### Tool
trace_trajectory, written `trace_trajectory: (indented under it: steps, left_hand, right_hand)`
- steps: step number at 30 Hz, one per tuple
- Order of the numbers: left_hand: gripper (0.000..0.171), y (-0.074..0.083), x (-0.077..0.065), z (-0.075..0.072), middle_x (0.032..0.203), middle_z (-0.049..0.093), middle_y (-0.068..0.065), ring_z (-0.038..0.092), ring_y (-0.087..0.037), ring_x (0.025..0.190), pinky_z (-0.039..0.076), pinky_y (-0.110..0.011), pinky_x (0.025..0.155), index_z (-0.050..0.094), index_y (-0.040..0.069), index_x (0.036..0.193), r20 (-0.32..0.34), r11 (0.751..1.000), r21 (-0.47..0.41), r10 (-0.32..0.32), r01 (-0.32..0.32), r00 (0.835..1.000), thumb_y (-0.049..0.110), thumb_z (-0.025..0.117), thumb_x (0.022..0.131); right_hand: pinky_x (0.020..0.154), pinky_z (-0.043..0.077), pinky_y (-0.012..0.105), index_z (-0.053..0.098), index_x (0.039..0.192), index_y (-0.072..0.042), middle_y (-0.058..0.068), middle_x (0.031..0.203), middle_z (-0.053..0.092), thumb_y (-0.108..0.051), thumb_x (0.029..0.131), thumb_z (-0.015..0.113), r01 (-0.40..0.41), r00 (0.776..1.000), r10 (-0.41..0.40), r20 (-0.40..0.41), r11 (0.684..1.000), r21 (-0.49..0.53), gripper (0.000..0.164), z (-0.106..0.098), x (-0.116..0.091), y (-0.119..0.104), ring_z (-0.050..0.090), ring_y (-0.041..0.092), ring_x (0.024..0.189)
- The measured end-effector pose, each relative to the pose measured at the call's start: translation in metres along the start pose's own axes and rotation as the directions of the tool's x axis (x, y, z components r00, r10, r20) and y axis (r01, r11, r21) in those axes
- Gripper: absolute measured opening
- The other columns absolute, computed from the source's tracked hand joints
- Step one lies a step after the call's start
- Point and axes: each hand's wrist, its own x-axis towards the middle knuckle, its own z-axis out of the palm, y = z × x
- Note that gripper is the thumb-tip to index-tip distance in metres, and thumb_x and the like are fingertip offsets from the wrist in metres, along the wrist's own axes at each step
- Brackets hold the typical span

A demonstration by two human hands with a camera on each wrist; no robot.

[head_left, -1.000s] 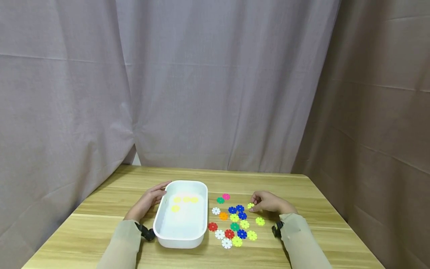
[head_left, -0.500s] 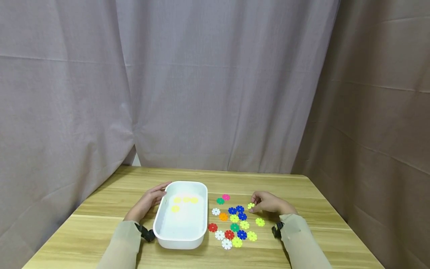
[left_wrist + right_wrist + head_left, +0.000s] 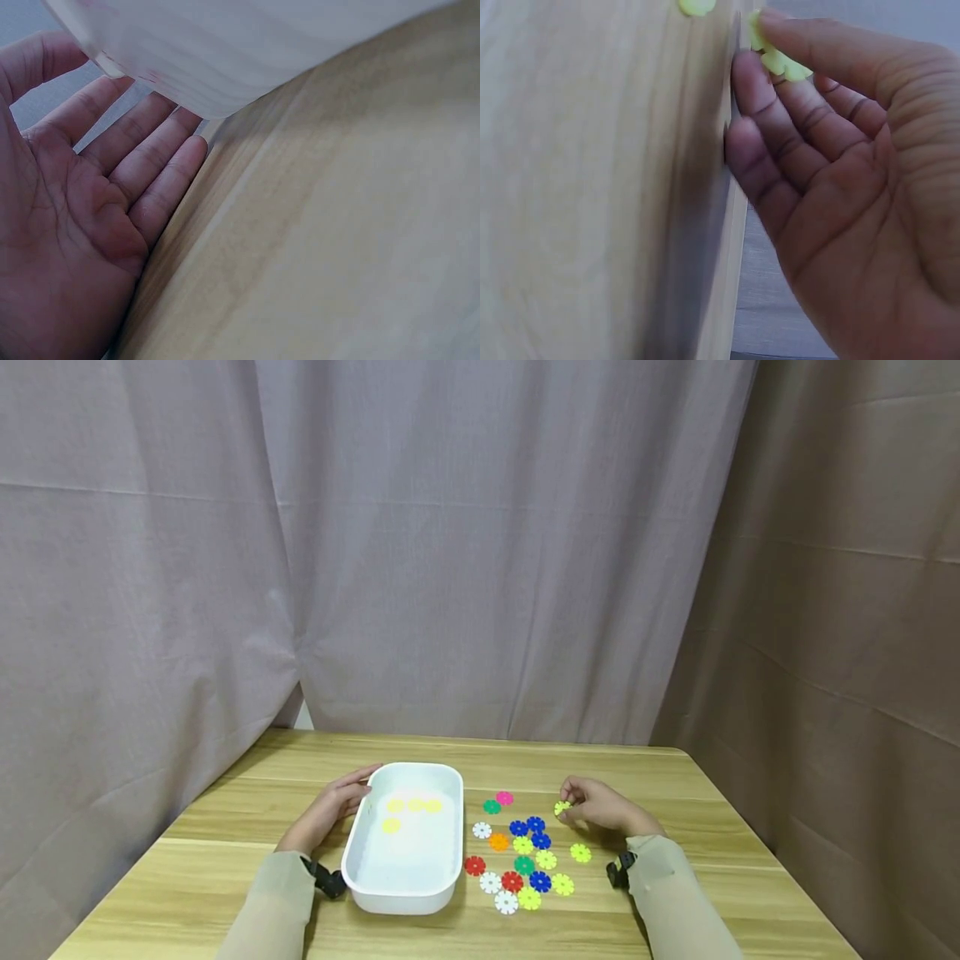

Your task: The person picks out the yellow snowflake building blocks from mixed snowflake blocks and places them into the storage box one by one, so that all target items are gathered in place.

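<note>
A white rectangular tub stands left of centre, with several yellow snowflake discs on its floor. My left hand rests against its left wall near the far corner. In the left wrist view the fingers of that hand are extended along the outside of the tub. On the other side, my right hand pinches a yellow-green snowflake disc between thumb and fingers. The right wrist view shows the notched disc under the thumb, its other fingers loosely bent.
Several snowflake discs lie scattered between tub and right hand: blue, red, white, green, orange, pink and yellow-green. A grey curtain hangs behind the wooden table.
My right hand has lifted slightly and shifted toward the table's far side, carrying the yellow-green snowflake disc. The left hand and tub have stayed in place.
</note>
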Motion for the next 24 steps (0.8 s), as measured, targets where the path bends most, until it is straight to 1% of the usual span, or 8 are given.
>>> trace_trajectory:
  steps: [4,6,9,12,16,20,24]
  left_hand:
    - [0.053,0.001,-0.001,0.0,0.156,0.043,-0.009,0.047,-0.025,0.137,0.046,-0.025,0.102,0.046,0.016,0.153,-0.001,1.0,-0.001,0.001,-0.001,1.0,0.02,0.054,0.1]
    - [0.053,0.001,-0.001,0.001,0.155,0.043,-0.008,0.047,-0.024,0.137,0.046,-0.025,0.102,0.047,0.017,0.152,-0.005,1.0,-0.002,-0.002,0.002,1.0,0.019,0.055,0.099]
    - [0.053,0.001,-0.001,0.001,0.155,0.044,-0.006,0.047,-0.024,0.137,0.046,-0.026,0.102,0.049,0.019,0.151,-0.009,1.0,-0.008,-0.005,0.005,1.0,0.019,0.055,0.099]
    - [0.053,0.001,-0.001,0.001,0.156,0.043,-0.007,0.047,-0.024,0.137,0.046,-0.026,0.103,0.048,0.019,0.151,-0.005,1.0,-0.007,-0.002,0.002,1.0,0.02,0.055,0.099]
    - [0.053,0.0,0.0,0.001,0.155,0.044,-0.008,0.047,-0.024,0.136,0.046,-0.026,0.102,0.048,0.019,0.152,-0.005,1.0,-0.009,-0.002,0.002,1.0,0.021,0.055,0.099]
    - [0.053,0.0,-0.001,0.001,0.155,0.044,-0.008,0.048,-0.024,0.136,0.047,-0.025,0.102,0.048,0.018,0.152,-0.004,1.0,-0.01,-0.004,0.004,1.0,0.02,0.055,0.1]
    - [0.053,0.0,-0.001,0.001,0.155,0.044,-0.008,0.047,-0.025,0.137,0.047,-0.026,0.102,0.047,0.019,0.152,-0.005,1.0,-0.01,-0.005,0.005,1.0,0.02,0.055,0.1]
  right_hand:
    - [0.057,0.048,0.025,0.055,0.107,0.005,0.016,0.087,0.062,0.0,0.089,0.071,0.001,1.0,-0.002,0.007,0.997,0.081,0.024,0.0,0.001,-0.001,0.055,0.02,0.069]
    - [0.06,0.051,0.027,0.055,0.108,0.006,0.018,0.089,0.062,0.003,0.09,0.068,-0.001,1.0,0.0,0.012,0.993,0.117,0.023,0.0,0.001,-0.002,0.058,0.022,0.073]
    - [0.063,0.054,0.03,0.056,0.108,0.007,0.02,0.091,0.063,0.005,0.089,0.067,-0.004,1.0,0.004,0.006,0.99,0.142,0.023,0.0,0.001,-0.003,0.06,0.024,0.075]
    - [0.065,0.056,0.033,0.057,0.109,0.006,0.02,0.092,0.063,0.005,0.09,0.066,-0.017,1.0,0.019,-0.012,0.989,0.146,0.021,0.0,0.001,-0.003,0.061,0.026,0.076]
    - [0.068,0.059,0.037,0.059,0.109,0.004,0.017,0.093,0.064,0.003,0.091,0.066,-0.021,0.999,0.027,-0.047,0.992,0.122,0.019,0.001,0.001,-0.002,0.063,0.028,0.08]
    - [0.069,0.06,0.041,0.061,0.109,0.002,0.015,0.095,0.065,0.001,0.092,0.066,-0.002,0.997,0.009,-0.08,0.995,0.095,0.018,0.001,0.002,-0.006,0.065,0.032,0.082]
    - [0.069,0.06,0.044,0.062,0.11,0.002,0.015,0.095,0.066,0.0,0.091,0.067,0.026,0.994,-0.017,-0.108,0.996,0.084,0.019,0.002,0.003,-0.014,0.066,0.033,0.081]
